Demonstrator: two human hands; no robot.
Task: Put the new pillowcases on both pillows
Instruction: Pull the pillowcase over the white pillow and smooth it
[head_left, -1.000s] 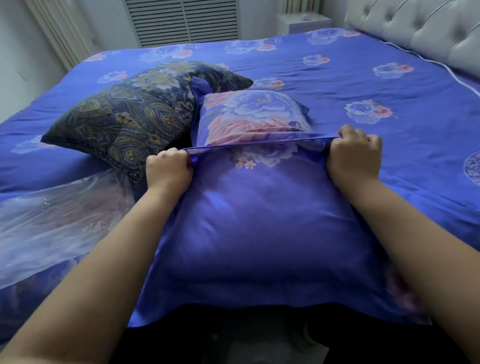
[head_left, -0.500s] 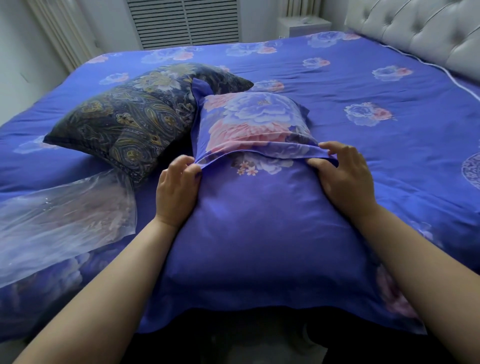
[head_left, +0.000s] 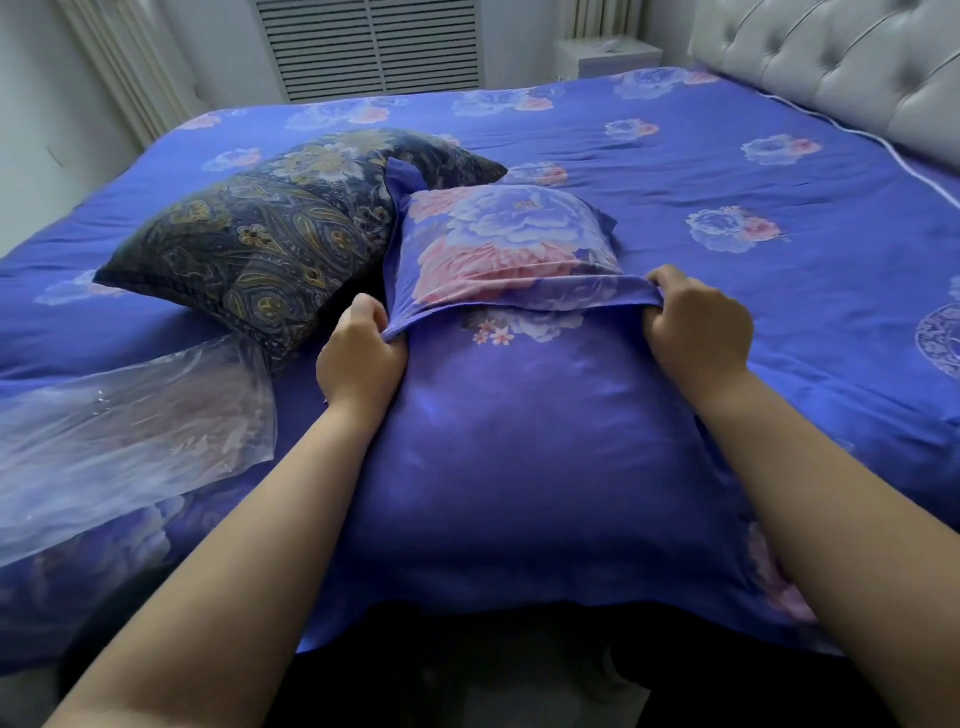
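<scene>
One pillow (head_left: 519, 441) inside blue pillowcase (head_left: 509, 306)

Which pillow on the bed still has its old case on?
The dark paisley pillow at far left; it lies untouched, while both hands grip the blue floral pillowcase on the near pillow.

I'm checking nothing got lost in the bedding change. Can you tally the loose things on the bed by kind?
Pillows: 2, one blue held by both hands, one dark patterned
Folded flowered pillowcase: 1
Clear plastic bag: 1
Total: 4
</scene>
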